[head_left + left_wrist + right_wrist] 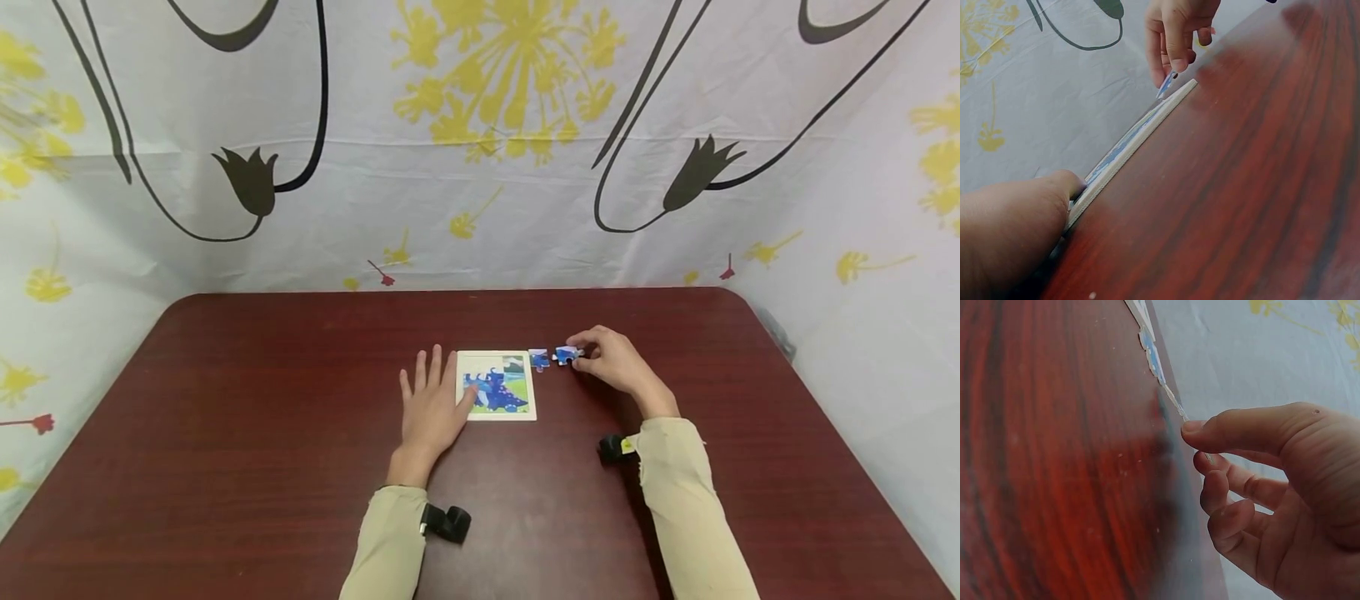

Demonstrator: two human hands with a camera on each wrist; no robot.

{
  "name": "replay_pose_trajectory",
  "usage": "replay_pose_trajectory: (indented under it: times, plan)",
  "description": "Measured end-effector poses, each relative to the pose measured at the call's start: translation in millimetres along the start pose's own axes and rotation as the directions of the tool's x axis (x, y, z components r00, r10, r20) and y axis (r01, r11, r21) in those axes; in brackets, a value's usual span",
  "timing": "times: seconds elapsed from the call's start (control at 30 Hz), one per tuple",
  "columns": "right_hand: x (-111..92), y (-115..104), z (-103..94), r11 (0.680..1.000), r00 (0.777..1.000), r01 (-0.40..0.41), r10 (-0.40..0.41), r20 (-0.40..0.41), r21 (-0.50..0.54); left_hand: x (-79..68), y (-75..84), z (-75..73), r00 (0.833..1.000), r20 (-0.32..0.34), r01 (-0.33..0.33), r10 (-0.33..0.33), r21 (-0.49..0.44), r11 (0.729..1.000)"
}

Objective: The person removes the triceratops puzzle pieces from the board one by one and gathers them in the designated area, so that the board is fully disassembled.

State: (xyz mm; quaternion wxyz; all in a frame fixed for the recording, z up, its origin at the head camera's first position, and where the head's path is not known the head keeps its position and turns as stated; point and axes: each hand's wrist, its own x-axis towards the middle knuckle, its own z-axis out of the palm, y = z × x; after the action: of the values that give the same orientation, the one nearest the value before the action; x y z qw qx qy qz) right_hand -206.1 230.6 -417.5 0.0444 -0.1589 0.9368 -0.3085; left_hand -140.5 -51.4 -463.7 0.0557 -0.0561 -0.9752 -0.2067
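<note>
Puzzle tray [497, 419] on surface [262, 417] appears largely filled, upper left seemingly bare, left hand [435, 410] spread over its left edge; two pieces seem left to place, a loose piece [539, 359] just beside the tray and a second piece [566, 355] pinched by the right hand [612, 360].

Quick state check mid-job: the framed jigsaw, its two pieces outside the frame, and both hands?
Framed jigsaw: flat on the table, partly filled, pale gap at upper left
Loose jigsaw piece: on the table, just right of the frame
Held jigsaw piece: outside the frame, pinched
Right hand: pinching that piece
Left hand: spread, thumb on the jigsaw
</note>
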Motion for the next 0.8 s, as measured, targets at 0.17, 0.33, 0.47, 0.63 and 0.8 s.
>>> replay_pose_trajectory:
  times: [0.17, 0.33, 0.47, 0.63, 0.8]
  plan:
    - [0.6, 2.1, 1.4, 1.0, 1.0, -0.004, 0.004, -0.001, -0.003, 1.0, 0.4, 0.2, 1.0, 0.003, 0.002, -0.002, 0.008, 1.0]
    - [2.0, 2.4, 2.2, 1.0, 1.0, -0.014, 0.014, 0.0, -0.002, 1.4, -0.1, -0.6, 1.0, -0.001, -0.004, 0.004, 0.005, 1.0]
    - [2.9, 1.5, 4.3, 1.0, 1.0, -0.017, 0.017, -0.001, 0.002, 0.6, -1.6, -0.8, 1.0, 0.005, 0.001, -0.001, 0.004, 1.0]
    - [2.4, 1.8, 6.1, 0.999, 0.999, -0.032, 0.032, 0.01, 0.001, 0.1, -3.3, 0.3, 1.0, 0.012, 0.003, -0.003, 0.007, 1.0]
    - [1.2, 3.8, 5.7, 0.999, 0.999, -0.052, 0.052, 0.011, 0.014, 1.2, -2.7, 1.8, 1.0, 0.008, -0.002, 0.001, 0.003, 1.0]
